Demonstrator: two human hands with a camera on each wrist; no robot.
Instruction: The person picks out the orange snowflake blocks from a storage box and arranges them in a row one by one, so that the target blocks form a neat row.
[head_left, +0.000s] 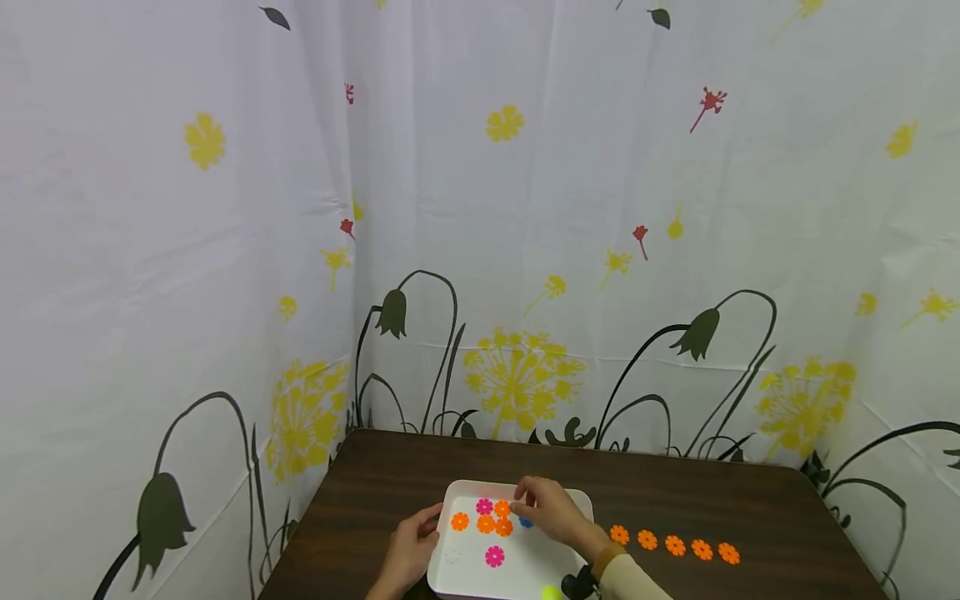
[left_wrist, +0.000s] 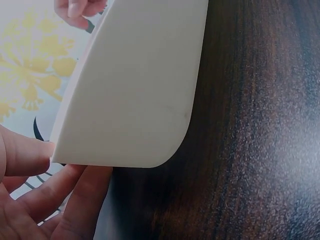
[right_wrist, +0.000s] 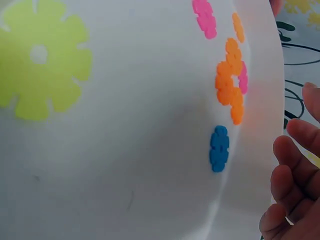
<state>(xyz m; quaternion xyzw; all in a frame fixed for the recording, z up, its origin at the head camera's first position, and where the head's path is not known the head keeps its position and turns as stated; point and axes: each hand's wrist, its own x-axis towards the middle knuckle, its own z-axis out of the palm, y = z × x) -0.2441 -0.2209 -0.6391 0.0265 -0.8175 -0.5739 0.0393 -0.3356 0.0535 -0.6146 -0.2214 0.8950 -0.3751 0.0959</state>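
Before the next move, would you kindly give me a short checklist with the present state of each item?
1. White tray steadied: ok, the left hand grips its left edge.
2. Row of orange flower pieces on the table in line: ok, five pieces with gaps between them.
3. More orange pieces available in the tray: ok, four show.
4. Those four spread apart: not ok, three are bunched together.
5. Blue piece inside the tray: ok.
6. A piece held by the right hand: cannot tell, none shows clearly at its fingertips.
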